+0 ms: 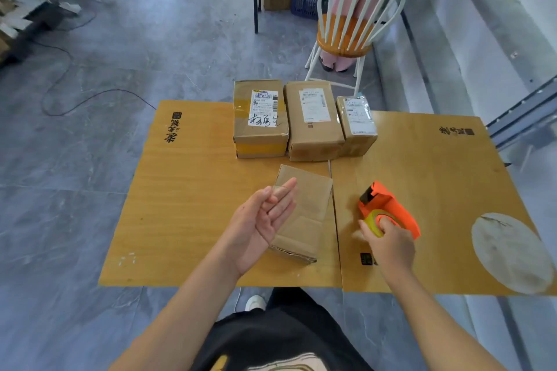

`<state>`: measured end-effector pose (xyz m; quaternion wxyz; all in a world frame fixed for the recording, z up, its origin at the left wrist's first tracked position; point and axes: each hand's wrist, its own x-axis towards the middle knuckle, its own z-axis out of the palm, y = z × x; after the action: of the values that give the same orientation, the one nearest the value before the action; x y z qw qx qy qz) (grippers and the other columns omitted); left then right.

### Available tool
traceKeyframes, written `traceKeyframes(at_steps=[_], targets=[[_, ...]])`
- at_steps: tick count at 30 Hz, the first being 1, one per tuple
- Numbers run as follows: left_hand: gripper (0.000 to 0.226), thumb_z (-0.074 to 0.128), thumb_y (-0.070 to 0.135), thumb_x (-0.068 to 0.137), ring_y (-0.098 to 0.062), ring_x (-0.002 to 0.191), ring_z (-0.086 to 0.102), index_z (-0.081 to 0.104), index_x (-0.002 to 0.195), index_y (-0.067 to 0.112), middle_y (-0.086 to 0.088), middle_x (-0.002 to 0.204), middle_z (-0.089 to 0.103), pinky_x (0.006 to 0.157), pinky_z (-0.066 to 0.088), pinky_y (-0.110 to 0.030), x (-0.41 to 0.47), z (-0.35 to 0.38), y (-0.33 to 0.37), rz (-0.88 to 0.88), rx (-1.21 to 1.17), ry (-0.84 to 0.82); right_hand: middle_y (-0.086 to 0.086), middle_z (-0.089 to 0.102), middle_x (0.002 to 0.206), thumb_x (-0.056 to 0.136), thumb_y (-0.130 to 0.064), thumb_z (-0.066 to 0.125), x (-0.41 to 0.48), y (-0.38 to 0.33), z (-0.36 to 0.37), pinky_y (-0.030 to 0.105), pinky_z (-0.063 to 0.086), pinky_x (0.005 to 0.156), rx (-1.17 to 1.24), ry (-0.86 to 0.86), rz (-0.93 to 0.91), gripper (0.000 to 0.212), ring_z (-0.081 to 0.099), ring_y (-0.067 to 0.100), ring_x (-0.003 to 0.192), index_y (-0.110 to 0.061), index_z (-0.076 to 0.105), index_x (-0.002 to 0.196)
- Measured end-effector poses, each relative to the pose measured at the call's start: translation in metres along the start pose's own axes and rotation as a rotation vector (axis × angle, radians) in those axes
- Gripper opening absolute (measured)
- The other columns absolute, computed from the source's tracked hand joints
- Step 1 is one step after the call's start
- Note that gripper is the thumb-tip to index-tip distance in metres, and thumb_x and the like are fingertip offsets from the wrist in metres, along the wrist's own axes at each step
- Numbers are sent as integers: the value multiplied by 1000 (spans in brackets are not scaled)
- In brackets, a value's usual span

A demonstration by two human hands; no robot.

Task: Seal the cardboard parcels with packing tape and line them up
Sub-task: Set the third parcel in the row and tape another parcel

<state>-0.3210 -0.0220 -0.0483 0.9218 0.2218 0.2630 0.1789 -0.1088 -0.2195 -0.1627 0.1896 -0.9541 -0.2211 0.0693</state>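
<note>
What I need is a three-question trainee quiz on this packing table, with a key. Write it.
1. True or false: the far row on the table holds four labelled parcels.
2. The right hand grips which item? A) orange tape dispenser B) scissors C) marker pen
3. Which hand is held palm-up over the plain parcel?

Key: 1 false, there are three labelled parcels; 2 A; 3 the left hand.
</note>
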Motion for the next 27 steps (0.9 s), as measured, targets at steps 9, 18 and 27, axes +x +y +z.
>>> traceKeyframes(at_steps=[9, 18, 27], targets=[[26, 42, 19, 103, -25, 129, 57, 48, 79, 11, -18, 136, 60, 109, 41, -38, 7, 8, -5, -12, 32, 103, -6, 48, 87, 91, -49, 60, -7, 16, 18, 36, 36, 90, -295, -226, -29, 29, 43, 20, 95, -20, 56, 90], [26, 41, 17, 105, -27, 127, 58, 47, 80, 11, -19, 134, 61, 107, 42, -39, 13, 26, -10, -10, 14, 165, -7, 61, 90, 91, -61, 50, 16, -41, -52, 31, 47, 78, 398, -328, -79, 38, 56, 16, 91, -25, 58, 87], [21, 44, 19, 103, -28, 127, 58, 51, 84, 12, -19, 134, 61, 106, 45, -38, 16, 40, -17, 39, -25, 177, -15, 67, 102, 78, -44, 78, 25, -121, -83, 15, 51, 82, 751, -627, -395, 29, 62, 1, 98, -28, 69, 101]])
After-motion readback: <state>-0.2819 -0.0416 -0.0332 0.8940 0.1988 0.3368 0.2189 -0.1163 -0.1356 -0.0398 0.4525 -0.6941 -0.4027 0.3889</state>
